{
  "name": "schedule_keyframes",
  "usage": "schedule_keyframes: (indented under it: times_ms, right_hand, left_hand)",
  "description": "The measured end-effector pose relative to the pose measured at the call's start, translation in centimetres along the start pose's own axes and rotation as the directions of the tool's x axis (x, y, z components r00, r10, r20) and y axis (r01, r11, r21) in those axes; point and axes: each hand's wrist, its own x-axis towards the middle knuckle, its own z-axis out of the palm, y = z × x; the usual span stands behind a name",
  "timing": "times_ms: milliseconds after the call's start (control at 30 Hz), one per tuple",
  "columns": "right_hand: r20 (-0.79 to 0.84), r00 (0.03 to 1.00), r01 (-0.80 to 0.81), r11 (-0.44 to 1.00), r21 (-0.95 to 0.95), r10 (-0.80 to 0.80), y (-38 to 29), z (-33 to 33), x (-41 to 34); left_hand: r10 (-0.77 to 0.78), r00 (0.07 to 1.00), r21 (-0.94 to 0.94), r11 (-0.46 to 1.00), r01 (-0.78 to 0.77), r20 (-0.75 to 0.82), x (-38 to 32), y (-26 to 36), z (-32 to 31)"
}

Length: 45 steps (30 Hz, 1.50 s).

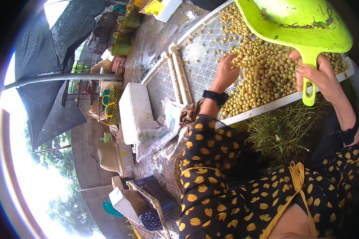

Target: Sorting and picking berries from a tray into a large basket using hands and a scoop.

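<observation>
My right hand [323,76] grips the handle of a lime-green plastic dustpan [299,35], which hangs over the far right of a white mesh tray. Dark plant debris and a bit of green leaf lie in the pan. Small round yellowish-green fruits [266,65] are heaped across the right half of the white plastic mesh tray [200,59], with a few strays on the bare mesh. At the heap's left edge, my left hand [227,70], a black band on its wrist, touches the fruits. Its fingertips are partly hidden, so any fruit in them cannot be made out.
Cut green stems [281,128] lie below the tray's near edge. To the left are a second mesh tray [161,83], a white foam box [136,110], clear plastic bags [155,134] and a brown cloth [190,115]. Woven baskets [115,104] and a blue crate [155,191] stand farther off.
</observation>
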Motion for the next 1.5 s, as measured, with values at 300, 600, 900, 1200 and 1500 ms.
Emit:
schedule_keyframes:
  times_ms: [300, 600, 900, 1200, 1500]
  right_hand:
    - [0.041, 0.999, -0.009, 1.000, 0.024, 0.008, -0.4, 0.1, -0.3]
    - [0.071, 0.997, 0.041, 0.999, 0.026, -0.043, -0.7, -0.1, -0.3]
    - [0.061, 0.997, 0.044, 0.991, 0.126, -0.052, -0.9, 0.8, -0.4]
    - [0.063, 0.997, 0.043, 0.996, 0.077, -0.048, -0.6, -0.6, -0.5]
    - [0.095, 0.995, 0.011, 0.994, 0.110, -0.021, -0.8, 0.0, -0.4]
  left_hand:
    - [-0.568, 0.803, 0.846, 0.506, 0.166, 0.182, -9.2, -7.3, -1.0]
    - [-0.357, 0.920, 0.594, 0.779, 0.199, 0.159, -9.9, -8.6, 2.2]
    - [-0.378, 0.908, 0.170, 0.921, 0.349, 0.180, -1.6, -2.2, 4.8]
    - [-0.159, 0.986, 0.104, 0.981, 0.163, -0.049, 0.4, -1.6, -1.6]
    - [-0.383, 0.922, 0.015, 0.924, 0.383, 0.054, -4.7, -9.0, 3.3]
